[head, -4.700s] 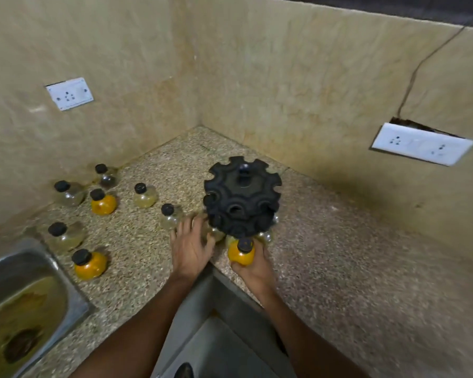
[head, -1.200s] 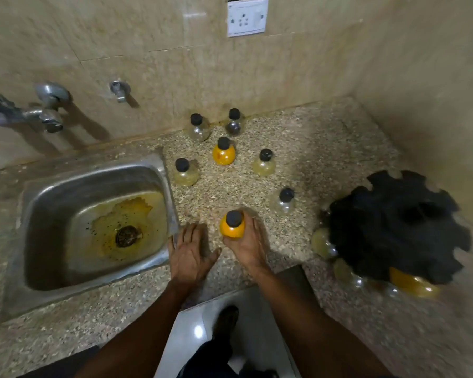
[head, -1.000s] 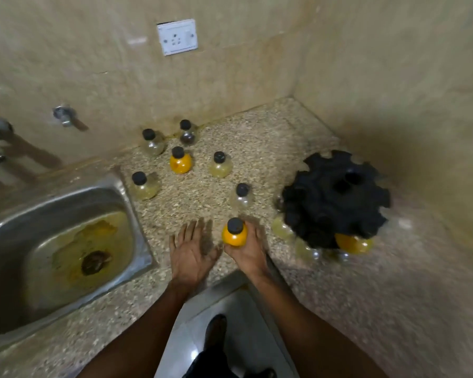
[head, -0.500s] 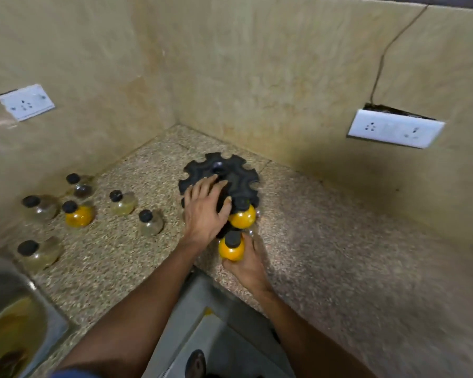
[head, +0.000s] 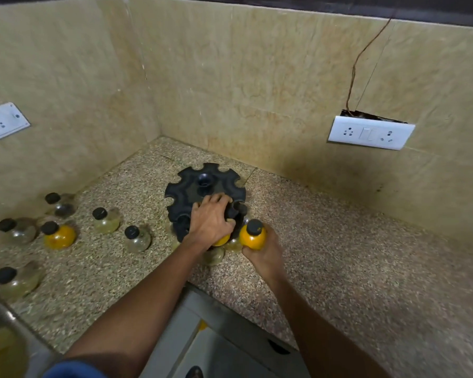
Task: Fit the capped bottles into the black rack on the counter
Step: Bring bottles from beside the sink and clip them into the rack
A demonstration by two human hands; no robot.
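- Black plastic rack point(head: 202, 186) stands on the speckled stone worktop point(head: 339, 255) near the corner of the tiled walls, its notched top disc facing up at me.
- My left hand point(head: 210, 222) lies over the rack's near side, fingers point(head: 216, 200) curled onto the disc's edge and gripping it; an orange bottle point(head: 221, 241) already in the rack shows just under my palm.
- My right hand point(head: 262, 252) sits at the rack's 5 o'clock, fingers clamped around the orange-filled bottle point(head: 252, 237) with its black cap up, the bottle just beside the rack's lower tier.
- Pale bottles sit low in the rack at its 6 o'clock, partly hidden by my hands.
- Six capped bottles stand loose on the worktop out at the rack's 9 o'clock, well apart from it: one orange point(head: 58, 236), the rest clear or pale point(head: 137, 238).
- A white socket plate point(head: 370, 132) hangs on the wall at 2 o'clock, another point(head: 3, 121) at 10 o'clock.
- A steel sink's corner point(head: 0, 317) shows at 8 o'clock.
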